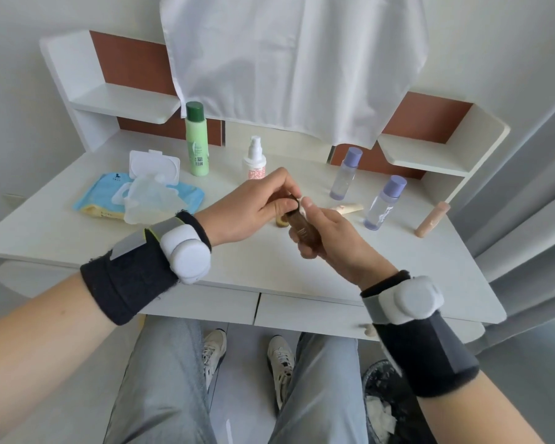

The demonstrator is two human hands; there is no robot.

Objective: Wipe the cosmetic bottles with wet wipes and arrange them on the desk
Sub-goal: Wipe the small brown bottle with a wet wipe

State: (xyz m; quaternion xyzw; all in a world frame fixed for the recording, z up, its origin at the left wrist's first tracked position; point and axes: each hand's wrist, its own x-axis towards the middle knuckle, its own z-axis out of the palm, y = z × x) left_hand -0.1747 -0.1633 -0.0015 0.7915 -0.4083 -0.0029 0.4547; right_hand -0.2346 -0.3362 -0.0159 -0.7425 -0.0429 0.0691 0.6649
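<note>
both hands meet over the front of the desk: the right hand (pixel 330 238) is curled around the body of a small brown bottle (pixel 305 232), tilted and held clear of the surface, while the left hand (pixel 257 209) pinches its dark cap (pixel 293 201) between thumb and fingers. neither hand holds a wipe that i can see.

the bottle looks light, rigid and smooth, likely glass or hard plastic, so it may turn slippery under a wet wipe. the firm wrap around the body seems the safest hold, with the cap end left free for wiping.

outward from it, a short beige tube (pixel 346 208) lies just beyond the hands. two purple-capped bottles (pixel 345 174) (pixel 385 203) stand to the right, and a pink-beige tube (pixel 431 219) lies near the desk's right edge. a white spray bottle (pixel 254 160) and a green bottle (pixel 196 144) stand further back. the wet wipes pack (pixel 93 200) sits open at left on the desk (pixel 77 232), a wipe (pixel 148 200) pulled loose at its mouth.
</note>
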